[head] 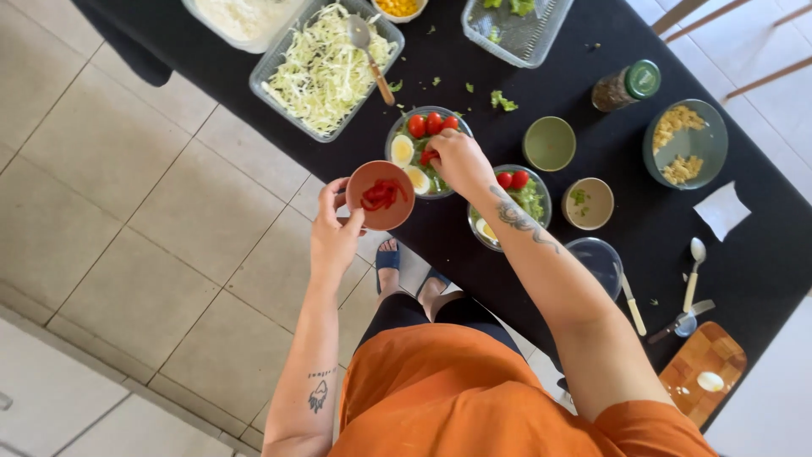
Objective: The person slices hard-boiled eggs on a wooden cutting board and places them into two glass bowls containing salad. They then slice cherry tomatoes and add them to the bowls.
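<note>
We held a small terracotta bowl (380,195) in our left hand (334,228), fingers and thumb wrapped around its near rim, the forearm raised from a bent elbow so the bowl hung just off the table's near edge, over the tiled floor. Red pepper strips (383,194) lay inside it. Our right arm stretched out across the black table (753,271), the wrist bent down, and our right hand (458,161) hovered over a glass salad bowl (396,135) near that edge, fingertips pinched shut on a red pepper piece (429,156). That bowl held cherry tomatoes (432,123) and halved boiled eggs (403,151) on greens. A second glass salad bowl (541,188) sat just beside it, under our forearm. Farther in lay a glass dish of shredded cabbage (326,68) with a spoon (370,55) resting in it. Toward the right end we saw an empty green bowl (549,143), a jar with a green lid (627,85), and a wooden board (704,371) at the near corner.
</note>
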